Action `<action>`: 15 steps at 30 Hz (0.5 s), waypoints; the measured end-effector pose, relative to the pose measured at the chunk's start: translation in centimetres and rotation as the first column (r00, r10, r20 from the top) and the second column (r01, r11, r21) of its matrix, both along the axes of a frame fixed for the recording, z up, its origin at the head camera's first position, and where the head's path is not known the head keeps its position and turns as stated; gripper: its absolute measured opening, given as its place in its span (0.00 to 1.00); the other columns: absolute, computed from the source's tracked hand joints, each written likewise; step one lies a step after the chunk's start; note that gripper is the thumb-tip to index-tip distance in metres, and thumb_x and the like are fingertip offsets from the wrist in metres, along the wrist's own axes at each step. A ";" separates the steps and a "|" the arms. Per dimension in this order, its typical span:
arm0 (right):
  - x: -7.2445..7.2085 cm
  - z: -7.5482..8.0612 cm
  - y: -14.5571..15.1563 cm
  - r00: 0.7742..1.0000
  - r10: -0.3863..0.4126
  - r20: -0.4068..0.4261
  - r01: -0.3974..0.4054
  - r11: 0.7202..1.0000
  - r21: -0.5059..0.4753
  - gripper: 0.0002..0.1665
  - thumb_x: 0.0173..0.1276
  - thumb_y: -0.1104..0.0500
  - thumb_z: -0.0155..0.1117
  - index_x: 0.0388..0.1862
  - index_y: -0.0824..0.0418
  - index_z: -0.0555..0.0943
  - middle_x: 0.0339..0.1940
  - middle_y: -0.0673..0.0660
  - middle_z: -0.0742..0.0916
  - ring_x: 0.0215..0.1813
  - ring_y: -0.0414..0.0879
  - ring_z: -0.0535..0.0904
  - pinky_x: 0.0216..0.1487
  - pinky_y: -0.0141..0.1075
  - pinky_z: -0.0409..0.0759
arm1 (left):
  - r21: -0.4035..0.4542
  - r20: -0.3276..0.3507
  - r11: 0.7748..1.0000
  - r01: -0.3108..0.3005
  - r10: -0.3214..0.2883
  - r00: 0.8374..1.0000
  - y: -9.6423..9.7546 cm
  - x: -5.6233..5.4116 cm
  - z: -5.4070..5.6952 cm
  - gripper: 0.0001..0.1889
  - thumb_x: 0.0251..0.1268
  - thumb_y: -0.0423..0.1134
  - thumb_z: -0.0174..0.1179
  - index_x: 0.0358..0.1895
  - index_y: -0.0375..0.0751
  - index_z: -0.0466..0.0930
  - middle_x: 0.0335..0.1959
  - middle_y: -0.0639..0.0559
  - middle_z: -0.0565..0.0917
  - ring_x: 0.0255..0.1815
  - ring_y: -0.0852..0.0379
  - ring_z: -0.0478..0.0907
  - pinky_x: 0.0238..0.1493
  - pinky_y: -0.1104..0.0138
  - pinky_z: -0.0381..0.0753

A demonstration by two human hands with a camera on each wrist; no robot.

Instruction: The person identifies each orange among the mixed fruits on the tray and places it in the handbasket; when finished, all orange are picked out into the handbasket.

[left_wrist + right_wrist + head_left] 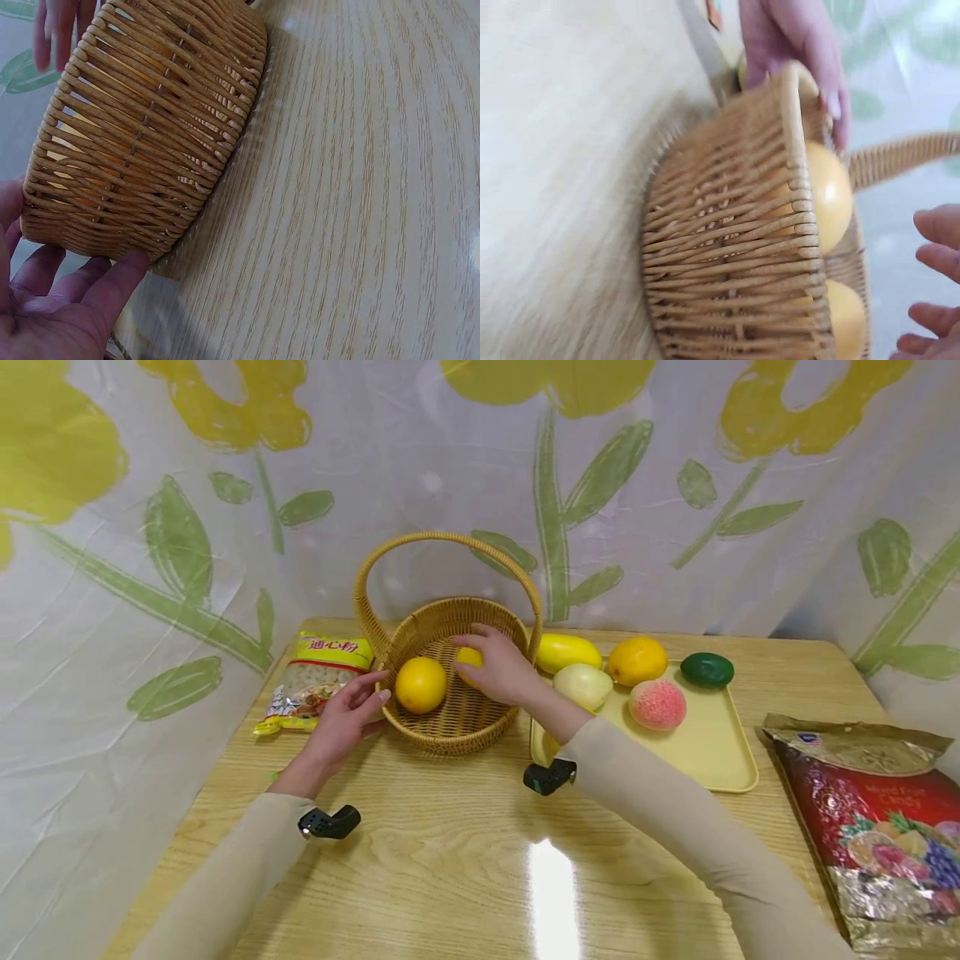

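A round wicker basket (450,745) with a tall hoop handle stands on the table. My left hand (345,718) holds its left side; in the left wrist view the fingers (112,289) press against the woven wall. Inside sits an orange (420,685), and to its right a second yellow-orange fruit (468,667) is partly hidden by my right hand (498,668). That hand reaches over the rim from the right. From the right wrist, its spread fingers (937,259) appear apart from the lower fruit (845,319).
Right of the basket, a yellow tray (705,752) bears a pink peach (657,704), a pale round fruit (582,685) and several others, including a dark green fruit (707,670). A pasta bag (318,681) lies left, a red candy bag (892,827) far right. A flowered curtain hangs behind.
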State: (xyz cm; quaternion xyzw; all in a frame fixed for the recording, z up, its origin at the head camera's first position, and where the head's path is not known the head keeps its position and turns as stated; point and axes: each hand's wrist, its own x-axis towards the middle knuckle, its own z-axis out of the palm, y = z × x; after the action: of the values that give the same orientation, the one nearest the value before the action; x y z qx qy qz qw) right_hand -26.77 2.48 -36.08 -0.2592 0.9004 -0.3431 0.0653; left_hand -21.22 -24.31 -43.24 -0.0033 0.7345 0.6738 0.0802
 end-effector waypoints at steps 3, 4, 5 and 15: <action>2.0 0.5 1.7 0.997 0.079 -0.022 -0.080 0.996 -0.038 0.27 0.75 0.51 0.58 0.69 0.58 0.74 0.76 0.62 0.64 0.75 0.58 0.59 0.72 0.52 0.60 | -0.006 0.004 1.000 -0.002 0.002 1.000 0.1 0.0 0.1 0.29 0.75 0.47 0.53 0.75 0.44 0.60 0.74 0.43 0.61 0.71 0.46 0.61 0.64 0.46 0.71; 2.6 0.6 2.4 0.995 0.096 -0.020 -0.097 0.994 -0.053 0.26 0.75 0.50 0.58 0.68 0.57 0.74 0.75 0.61 0.65 0.75 0.57 0.59 0.72 0.52 0.61 | -0.007 0.005 1.000 -0.004 0.004 1.000 0.1 0.0 0.1 0.29 0.75 0.47 0.53 0.75 0.44 0.60 0.74 0.43 0.61 0.71 0.46 0.61 0.64 0.46 0.71; 3.3 0.6 3.0 0.994 0.109 -0.021 -0.110 0.991 -0.077 0.26 0.75 0.50 0.58 0.67 0.57 0.75 0.75 0.60 0.66 0.74 0.57 0.60 0.72 0.52 0.62 | -0.007 0.005 1.000 -0.006 0.006 1.000 0.1 0.0 0.1 0.29 0.75 0.47 0.53 0.75 0.44 0.60 0.74 0.43 0.61 0.71 0.46 0.61 0.64 0.46 0.71; 8.6 -0.8 9.5 0.999 0.010 0.039 0.002 0.958 -0.286 0.26 0.73 0.49 0.61 0.68 0.52 0.75 0.73 0.51 0.70 0.73 0.49 0.63 0.70 0.50 0.65 | -0.003 -0.014 1.000 0.005 -0.005 1.000 0.2 0.0 0.1 0.31 0.75 0.48 0.53 0.75 0.41 0.58 0.74 0.41 0.61 0.72 0.43 0.60 0.64 0.45 0.70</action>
State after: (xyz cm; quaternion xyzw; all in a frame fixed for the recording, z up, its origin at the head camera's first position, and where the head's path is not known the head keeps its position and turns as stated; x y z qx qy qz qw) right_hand -18.19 12.01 -36.90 -0.2609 0.8394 -0.4746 0.0456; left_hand -21.18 -24.16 -43.16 0.0030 0.7360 0.6726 0.0769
